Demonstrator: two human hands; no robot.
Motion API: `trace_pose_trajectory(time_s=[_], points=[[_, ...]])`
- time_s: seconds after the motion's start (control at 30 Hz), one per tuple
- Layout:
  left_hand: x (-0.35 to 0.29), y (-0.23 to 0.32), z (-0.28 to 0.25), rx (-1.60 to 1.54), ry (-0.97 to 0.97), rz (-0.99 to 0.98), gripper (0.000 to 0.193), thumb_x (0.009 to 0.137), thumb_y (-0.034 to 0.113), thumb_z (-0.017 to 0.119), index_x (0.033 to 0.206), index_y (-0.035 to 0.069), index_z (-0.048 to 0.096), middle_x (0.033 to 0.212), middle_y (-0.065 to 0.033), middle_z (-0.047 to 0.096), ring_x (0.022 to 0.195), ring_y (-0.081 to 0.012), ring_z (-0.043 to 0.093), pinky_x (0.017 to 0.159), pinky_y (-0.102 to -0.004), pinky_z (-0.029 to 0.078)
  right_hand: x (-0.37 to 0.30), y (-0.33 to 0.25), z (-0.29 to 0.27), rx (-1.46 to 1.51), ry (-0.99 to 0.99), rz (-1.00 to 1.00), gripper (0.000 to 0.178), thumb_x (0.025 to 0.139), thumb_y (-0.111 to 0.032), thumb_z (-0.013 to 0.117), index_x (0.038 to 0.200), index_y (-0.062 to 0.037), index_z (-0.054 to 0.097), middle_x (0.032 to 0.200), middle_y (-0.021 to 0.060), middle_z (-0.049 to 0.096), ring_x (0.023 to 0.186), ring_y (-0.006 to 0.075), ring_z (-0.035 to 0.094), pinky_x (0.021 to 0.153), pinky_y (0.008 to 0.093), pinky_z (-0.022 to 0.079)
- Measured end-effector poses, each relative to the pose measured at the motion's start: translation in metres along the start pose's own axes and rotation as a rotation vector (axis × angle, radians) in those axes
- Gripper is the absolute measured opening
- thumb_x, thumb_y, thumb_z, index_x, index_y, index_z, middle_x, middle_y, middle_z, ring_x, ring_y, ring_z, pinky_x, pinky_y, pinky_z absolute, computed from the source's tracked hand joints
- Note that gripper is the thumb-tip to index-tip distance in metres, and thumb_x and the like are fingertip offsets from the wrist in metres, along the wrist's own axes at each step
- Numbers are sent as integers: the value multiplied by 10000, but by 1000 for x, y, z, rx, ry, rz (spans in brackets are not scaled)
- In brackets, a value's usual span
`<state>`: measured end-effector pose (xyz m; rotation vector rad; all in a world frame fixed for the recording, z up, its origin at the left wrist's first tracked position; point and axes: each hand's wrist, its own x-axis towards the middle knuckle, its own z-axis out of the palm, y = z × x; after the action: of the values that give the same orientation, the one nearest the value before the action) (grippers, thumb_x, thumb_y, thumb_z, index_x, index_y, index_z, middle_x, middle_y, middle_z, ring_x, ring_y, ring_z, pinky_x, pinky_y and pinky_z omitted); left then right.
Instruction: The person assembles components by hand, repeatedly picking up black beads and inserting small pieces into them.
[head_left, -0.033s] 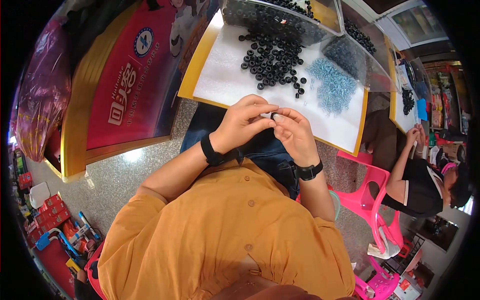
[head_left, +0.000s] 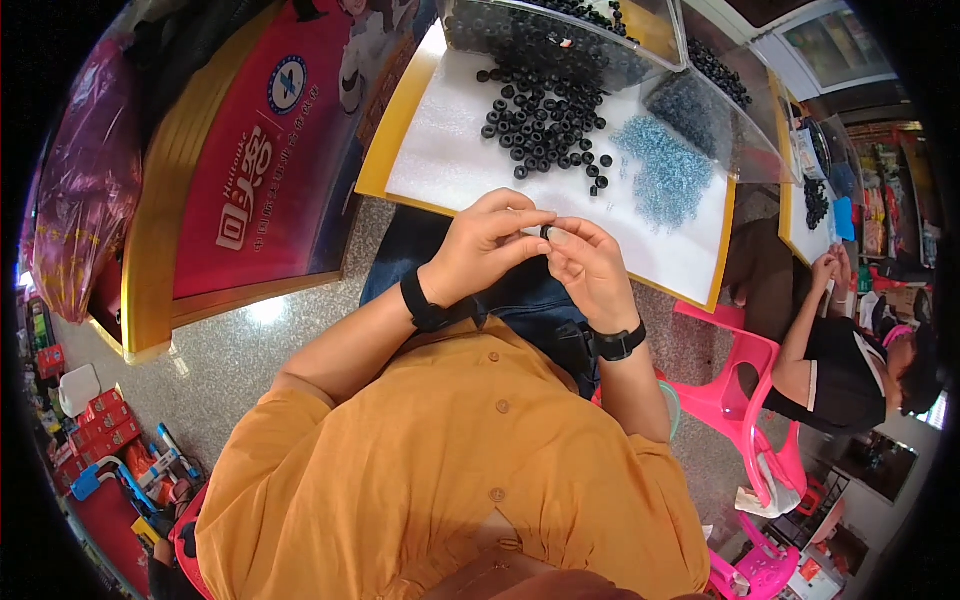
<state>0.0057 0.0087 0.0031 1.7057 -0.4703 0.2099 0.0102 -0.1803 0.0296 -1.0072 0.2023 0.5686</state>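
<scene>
Just off the white mat's [head_left: 430, 150] near edge, I see left hand [head_left: 485, 245] and right hand [head_left: 594, 272] pinching one black bead [head_left: 546, 231]; a slack pinch could, I judge, drop it.

To your left: purple plastic bag [head_left: 88, 190] beside a yellow-edged red printed panel [head_left: 265, 185]; red boxes [head_left: 100, 422] at lower left. To your right: pink plastic chair [head_left: 754, 349], person in black [head_left: 842, 375] just beyond.
</scene>
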Motion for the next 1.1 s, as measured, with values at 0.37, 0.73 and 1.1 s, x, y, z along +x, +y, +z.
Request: trace_pose_trajectory(time_s=[0.37, 0.73, 1.1], points=[[-2, 12, 3, -126, -63, -255, 244, 877, 123, 735, 1106, 44, 707, 962, -22, 643, 655, -42, 550, 579, -196, 453, 19, -26, -66, -1446, 490, -815, 209, 928, -180, 641, 1038, -14, 704, 888, 95, 681, 681, 173, 598, 643, 296, 482], [-2, 8, 4, -236, -113, -343, 249, 886, 154, 741, 1104, 39, 703, 805, 38, 599, 600, -28, 512, 517, -187, 411, -14, -19, 0, -992, 122, -745, 111, 851, -33, 714, 958, -6, 712, 897, 46, 644, 755, 123, 582, 671, 240, 463], [2, 13, -2, -678, -178, -626, 229, 919, 172, 708, 1098, 31, 694, 731, 25, 619, 560, -40, 496, 485, -194, 401, -18, -24, 7, -1312, -110, -984, 210, 837, -17, 716, 1045, -46, 716, 921, 99, 637, 761, 209, 627, 649, 287, 505]])
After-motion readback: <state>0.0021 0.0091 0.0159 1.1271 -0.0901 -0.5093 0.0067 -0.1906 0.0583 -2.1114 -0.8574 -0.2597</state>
